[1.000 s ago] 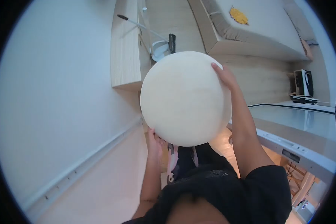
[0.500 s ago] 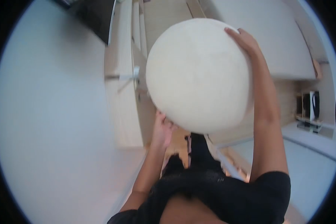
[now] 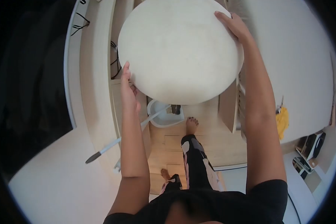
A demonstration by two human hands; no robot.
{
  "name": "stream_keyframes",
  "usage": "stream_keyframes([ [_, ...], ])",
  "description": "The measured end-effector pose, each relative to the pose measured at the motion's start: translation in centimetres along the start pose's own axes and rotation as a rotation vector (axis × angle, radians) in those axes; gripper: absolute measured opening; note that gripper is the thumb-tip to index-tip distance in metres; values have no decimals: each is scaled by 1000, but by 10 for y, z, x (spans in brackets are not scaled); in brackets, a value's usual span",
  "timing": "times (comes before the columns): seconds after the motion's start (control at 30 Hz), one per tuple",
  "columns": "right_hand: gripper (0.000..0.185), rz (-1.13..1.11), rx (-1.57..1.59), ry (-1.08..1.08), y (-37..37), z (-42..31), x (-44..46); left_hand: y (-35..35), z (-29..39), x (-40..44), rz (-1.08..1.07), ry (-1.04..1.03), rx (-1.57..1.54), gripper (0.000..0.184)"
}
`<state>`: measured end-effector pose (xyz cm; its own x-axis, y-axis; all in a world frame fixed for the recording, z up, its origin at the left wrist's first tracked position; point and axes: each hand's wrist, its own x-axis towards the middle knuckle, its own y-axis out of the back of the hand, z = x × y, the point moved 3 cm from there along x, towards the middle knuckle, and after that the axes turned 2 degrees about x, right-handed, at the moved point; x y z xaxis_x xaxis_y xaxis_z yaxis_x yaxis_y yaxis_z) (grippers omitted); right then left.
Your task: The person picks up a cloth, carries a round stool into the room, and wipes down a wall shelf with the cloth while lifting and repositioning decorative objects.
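Both my hands are now being taken up by the large cream disc (image 3: pixel 181 52), upper middle of the frame: my left hand (image 3: pixel 129 91) is gripping its lower-left rim, my right hand (image 3: pixel 236 27) its upper-right; the dustpan (image 3: pixel 158 118) is showing just below.

Arms (image 3: pixel 263 104) extended | left hand (image 3: pixel 128 89): fingers forward | right hand (image 3: pixel 235 27): fingers inward

A pale wooden floor (image 3: pixel 220 145) runs between a light wood cabinet (image 3: pixel 97 59) and a pale-covered bed (image 3: pixel 302 74); a dark screen (image 3: pixel 33 74) stands beside the cabinet.
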<state>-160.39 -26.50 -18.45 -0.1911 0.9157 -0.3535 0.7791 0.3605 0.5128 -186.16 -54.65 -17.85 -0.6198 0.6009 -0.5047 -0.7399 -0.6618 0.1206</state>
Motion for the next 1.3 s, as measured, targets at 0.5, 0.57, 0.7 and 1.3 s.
stream_keyframes([
  [0.5, 71, 219, -650, 82, -98, 100, 77, -48, -54, 113, 185, -209, 87, 76],
  [0.57, 58, 250, -748, 229, -99, 71, 23, -45, -57, 40, 2, -187, -179, 73],
  [0.7, 22, -196, -608, 301, -129, 75, -79, 31, -24, -161, -282, -326, 351, 57],
  [1.3, 31, -1952, -1051, 1411, -356, -22, -556, 101, 38, -831, 2510, 736, 1214, 38],
])
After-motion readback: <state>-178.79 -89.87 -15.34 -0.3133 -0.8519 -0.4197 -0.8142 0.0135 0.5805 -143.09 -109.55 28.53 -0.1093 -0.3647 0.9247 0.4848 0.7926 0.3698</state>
